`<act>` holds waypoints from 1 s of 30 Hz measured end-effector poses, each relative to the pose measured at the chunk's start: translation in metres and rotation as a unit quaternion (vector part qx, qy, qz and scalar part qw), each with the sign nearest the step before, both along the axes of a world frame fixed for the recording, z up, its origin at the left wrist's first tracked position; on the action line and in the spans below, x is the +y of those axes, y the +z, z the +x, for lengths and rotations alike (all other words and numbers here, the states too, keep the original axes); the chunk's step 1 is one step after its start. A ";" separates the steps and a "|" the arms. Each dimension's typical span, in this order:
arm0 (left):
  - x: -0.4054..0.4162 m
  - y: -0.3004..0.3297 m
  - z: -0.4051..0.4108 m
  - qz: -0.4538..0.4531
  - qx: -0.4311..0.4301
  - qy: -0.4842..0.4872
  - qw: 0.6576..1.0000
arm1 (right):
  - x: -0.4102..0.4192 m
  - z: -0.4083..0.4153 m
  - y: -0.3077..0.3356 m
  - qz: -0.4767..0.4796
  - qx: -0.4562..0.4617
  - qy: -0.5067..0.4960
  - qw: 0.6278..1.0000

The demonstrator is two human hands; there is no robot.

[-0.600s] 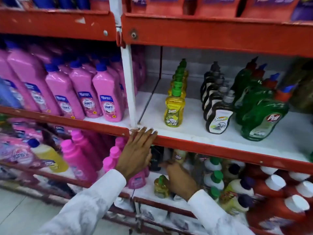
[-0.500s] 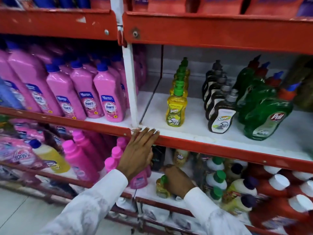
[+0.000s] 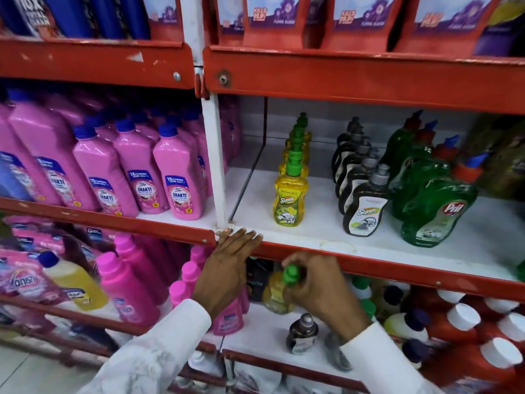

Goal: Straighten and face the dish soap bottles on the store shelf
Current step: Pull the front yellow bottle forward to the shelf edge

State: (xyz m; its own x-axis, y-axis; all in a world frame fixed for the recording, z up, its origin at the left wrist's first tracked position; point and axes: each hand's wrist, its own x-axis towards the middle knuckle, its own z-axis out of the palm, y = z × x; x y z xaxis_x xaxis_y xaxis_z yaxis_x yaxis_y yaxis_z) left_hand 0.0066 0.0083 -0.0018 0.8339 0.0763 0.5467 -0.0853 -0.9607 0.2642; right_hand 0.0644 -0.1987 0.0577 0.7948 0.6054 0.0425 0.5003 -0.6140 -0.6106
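On the middle shelf (image 3: pixel 312 241) stand three rows of dish soap: yellow bottles with green caps (image 3: pixel 290 199), dark bottles with grey caps (image 3: pixel 364 207) and green Pril bottles (image 3: pixel 439 210), labels facing out. My right hand (image 3: pixel 318 288) is shut around a small yellow bottle with a green cap (image 3: pixel 277 291), lifted from the lower shelf and just under the red shelf edge. My left hand (image 3: pixel 227 265) rests flat, fingers spread, on the red edge by the white upright post (image 3: pixel 213 160).
Pink Shakti bottles (image 3: pixel 179 183) fill the left bay. The lower shelf holds pink bottles (image 3: pixel 125 282), a small dark bottle (image 3: pixel 302 332), and red bottles with white caps (image 3: pixel 466 322). Red pouches (image 3: pixel 272 21) hang on the top shelf.
My right hand has risen from the lower shelf with the small yellow bottle in its grip. The left hand stays on the shelf edge. The view has shifted slightly downward.
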 end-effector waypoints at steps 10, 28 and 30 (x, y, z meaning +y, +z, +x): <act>-0.006 -0.003 -0.001 -0.036 -0.009 0.024 0.999 | -0.013 0.024 0.152 0.187 -0.137 0.032 0.972; -0.028 0.004 -0.008 -0.007 -0.005 0.065 0.998 | 0.038 0.069 0.107 0.088 -0.099 0.048 0.990; -0.033 0.000 -0.006 0.002 0.000 0.079 0.997 | 0.026 0.066 0.099 0.110 -0.110 0.036 0.987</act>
